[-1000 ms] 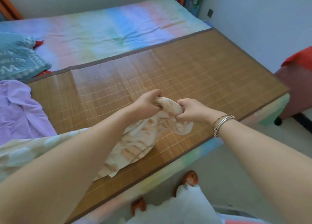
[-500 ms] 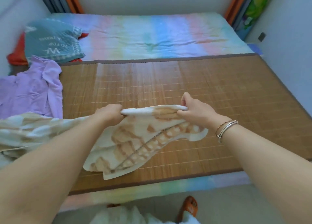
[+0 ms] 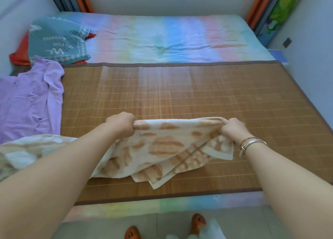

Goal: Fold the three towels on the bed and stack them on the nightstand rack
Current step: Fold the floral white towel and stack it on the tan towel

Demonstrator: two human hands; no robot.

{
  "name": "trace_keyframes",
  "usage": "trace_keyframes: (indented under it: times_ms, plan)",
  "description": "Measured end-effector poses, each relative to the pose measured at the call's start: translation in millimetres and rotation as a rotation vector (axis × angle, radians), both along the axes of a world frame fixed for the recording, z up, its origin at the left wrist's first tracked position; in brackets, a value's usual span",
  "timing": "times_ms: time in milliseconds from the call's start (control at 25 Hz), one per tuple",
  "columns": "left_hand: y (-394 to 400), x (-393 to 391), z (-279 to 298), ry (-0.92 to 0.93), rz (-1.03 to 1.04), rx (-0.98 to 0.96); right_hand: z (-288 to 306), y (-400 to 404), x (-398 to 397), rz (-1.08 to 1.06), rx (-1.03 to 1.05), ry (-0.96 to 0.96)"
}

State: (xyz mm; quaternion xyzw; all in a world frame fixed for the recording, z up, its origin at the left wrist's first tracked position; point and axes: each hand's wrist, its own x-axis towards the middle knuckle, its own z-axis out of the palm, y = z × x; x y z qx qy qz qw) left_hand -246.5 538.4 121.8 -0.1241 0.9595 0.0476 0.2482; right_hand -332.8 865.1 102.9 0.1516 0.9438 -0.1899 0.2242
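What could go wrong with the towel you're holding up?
The orange-patterned towel is gripped at its top edge by the left hand and right hand, but its lower layers hang uneven, so the fold may come out crooked. Its bottom corner lies near the bamboo mat's front edge and might slide off the bed. The purple towel lies bunched close by and could get tangled in.

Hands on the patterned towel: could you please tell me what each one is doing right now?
Left hand: grips the patterned towel by its top edge.
Right hand: grips the same edge.
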Motion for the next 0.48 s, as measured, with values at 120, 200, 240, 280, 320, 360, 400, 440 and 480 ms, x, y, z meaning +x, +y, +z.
trace_keyframes:
  times_ms: [120, 200, 240, 280, 320, 360, 400, 440, 480]
  plan:
    - [13.8, -11.9, -8.2, -0.027, 0.024, -0.281, -26.7, 6.4, -8.5, -0.411, -0.464, -0.131]
    - [24.6, -26.4, -4.2, -0.108, 0.194, -0.293, -28.4, 6.8, -32.5, -0.536, -0.741, -0.193]
    - [27.5, -37.5, -0.6, -0.119, 0.331, -0.184, -25.2, 4.5, -47.9, -0.576, -0.895, -0.201]
    - [30.2, -50.1, 4.9, -0.101, 0.501, 0.02, -17.5, 1.4, -65.5, -0.641, -1.084, -0.194]
    - [34.0, -62.9, 11.6, -0.047, 0.626, 0.272, -8.3, -3.5, -83.3, -0.688, -1.256, -0.166]
    - [38.2, -82.2, 19.8, 0.086, 0.666, 0.472, 6.5, -8.2, -106.4, -0.682, -1.382, -0.089]
    - [40.6, -104.4, 33.1, 0.271, 0.622, 0.576, 29.1, -12.4, -127.5, -0.638, -1.481, 0.026]
    - [42.3, -125.8, 51.8, 0.469, 0.527, 0.605, 56.1, -14.1, -147.1, -0.58, -1.514, 0.185]
    - [43.3, -144.1, 73.7, 0.63, 0.452, 0.571, 83.3, -13.3, -163.6, -0.511, -1.51, 0.356]
